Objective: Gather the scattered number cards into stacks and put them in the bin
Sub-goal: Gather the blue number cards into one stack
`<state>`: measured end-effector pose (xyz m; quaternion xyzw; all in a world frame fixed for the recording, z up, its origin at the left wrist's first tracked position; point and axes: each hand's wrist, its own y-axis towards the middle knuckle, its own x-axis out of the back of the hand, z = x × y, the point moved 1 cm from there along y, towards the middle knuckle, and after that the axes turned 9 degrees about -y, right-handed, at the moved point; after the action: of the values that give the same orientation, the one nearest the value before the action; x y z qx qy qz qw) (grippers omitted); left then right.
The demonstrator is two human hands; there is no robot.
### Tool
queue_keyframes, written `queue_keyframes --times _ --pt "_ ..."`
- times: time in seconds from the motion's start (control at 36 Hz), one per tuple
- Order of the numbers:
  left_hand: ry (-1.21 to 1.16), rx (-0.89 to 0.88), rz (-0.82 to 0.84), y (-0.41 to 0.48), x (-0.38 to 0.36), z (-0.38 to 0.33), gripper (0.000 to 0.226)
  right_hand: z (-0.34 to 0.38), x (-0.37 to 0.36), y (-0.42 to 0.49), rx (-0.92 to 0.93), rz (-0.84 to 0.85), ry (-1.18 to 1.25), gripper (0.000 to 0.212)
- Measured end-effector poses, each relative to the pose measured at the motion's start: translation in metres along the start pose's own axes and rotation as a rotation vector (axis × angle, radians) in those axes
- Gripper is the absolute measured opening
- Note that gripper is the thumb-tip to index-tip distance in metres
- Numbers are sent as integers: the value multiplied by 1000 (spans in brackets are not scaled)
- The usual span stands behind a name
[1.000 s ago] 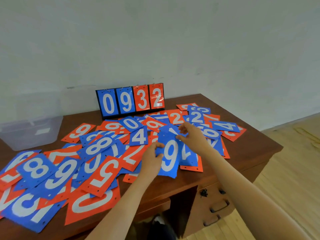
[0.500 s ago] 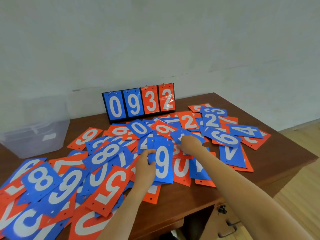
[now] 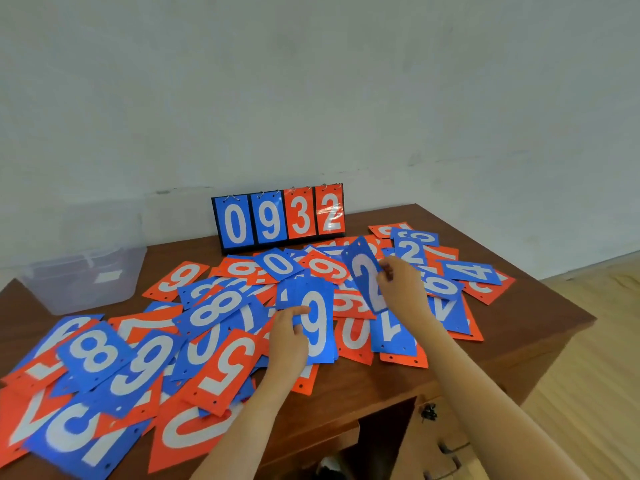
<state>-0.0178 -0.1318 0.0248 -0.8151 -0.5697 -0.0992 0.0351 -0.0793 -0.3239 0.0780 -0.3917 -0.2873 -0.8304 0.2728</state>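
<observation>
Stacking under way: left hand (image 3: 289, 336) grips the blue 9 stack (image 3: 320, 327) at mid worktop (image 3: 530, 320), right hand (image 3: 403, 289) pinches a raised blue 2 card (image 3: 363, 271). Next, I'd say, lay it on that stack; scattered cards (image 3: 221, 304) all around, bin (image 3: 86, 282) sits far left.

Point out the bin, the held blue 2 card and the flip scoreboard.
bin (image 3: 83, 289): head view, front wall.
held blue 2 card (image 3: 363, 268): head view, white digit.
flip scoreboard (image 3: 268, 220): head view, blue 9 panel.

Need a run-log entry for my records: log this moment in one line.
left hand: grips blue 9 stack | right hand: pinches blue 2 card, raised | bin: back left
</observation>
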Motion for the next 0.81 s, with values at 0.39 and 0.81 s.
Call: queue_keyframes --times 0.39,0.81 --pt "-182 32 108 -44 -31 -22 33 -40 3 -91 -302 68 591 17" --pt "-148 27 80 -35 -30 4 20 -51 -24 -72 -111 151 -35 39"
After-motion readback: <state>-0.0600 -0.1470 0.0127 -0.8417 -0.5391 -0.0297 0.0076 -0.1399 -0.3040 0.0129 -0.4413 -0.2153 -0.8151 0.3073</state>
